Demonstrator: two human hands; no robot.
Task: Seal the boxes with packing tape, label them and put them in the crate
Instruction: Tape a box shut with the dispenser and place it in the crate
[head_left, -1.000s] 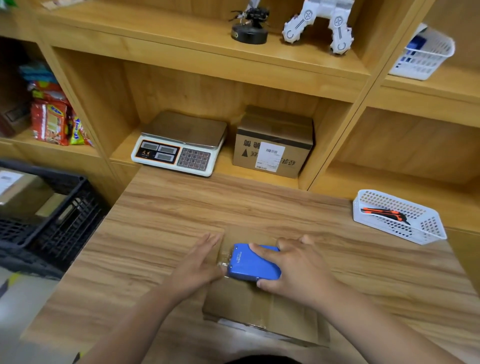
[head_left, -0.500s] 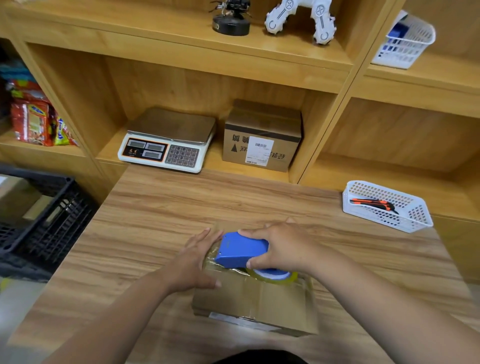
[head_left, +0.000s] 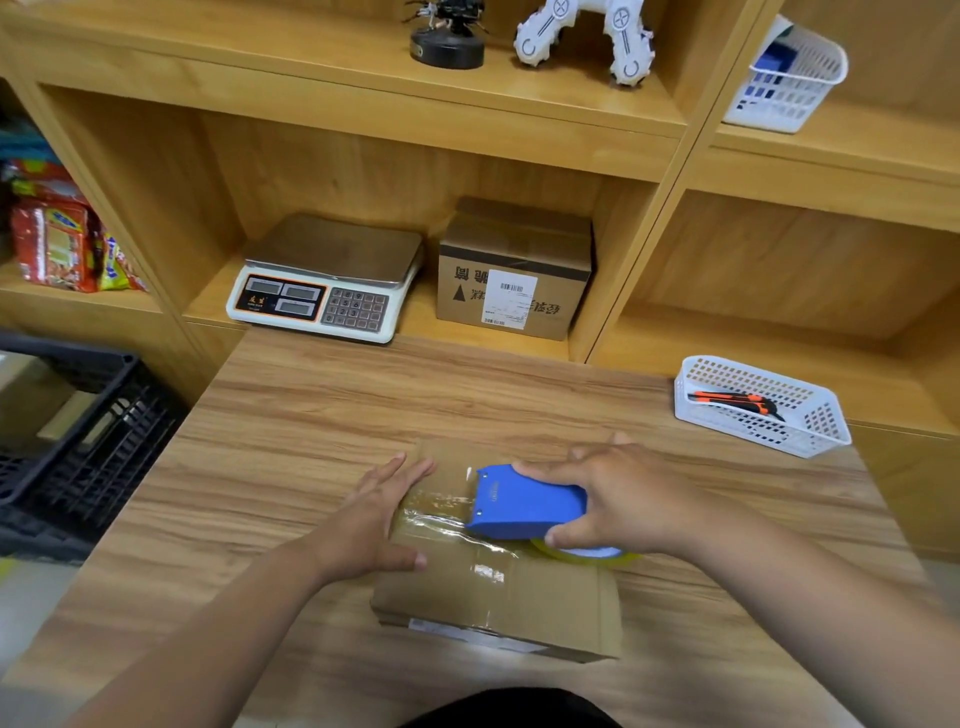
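A flat brown cardboard box (head_left: 524, 597) lies on the wooden table (head_left: 291, 426) in front of me. My right hand (head_left: 618, 499) grips a blue tape dispenser (head_left: 524, 504) with a clear tape roll (head_left: 587, 555), held over the box's top. A strip of clear tape (head_left: 441, 512) runs from the dispenser across the box to its left edge. My left hand (head_left: 379, 519) lies flat on the box's left end, fingers straight, pressing on the tape. A black crate (head_left: 104, 431) with a box inside stands at the left, below the table.
A white basket (head_left: 810, 431) holding an orange utility knife (head_left: 732, 402) sits at the table's right. On the shelf behind stand a weighing scale (head_left: 327, 280) and a labelled cardboard box (head_left: 514, 270). Snack packets (head_left: 57, 244) fill the left shelf.
My right hand has drawn the dispenser to the right along the box, laying tape. My left hand stays at the left end, holding the tape down.
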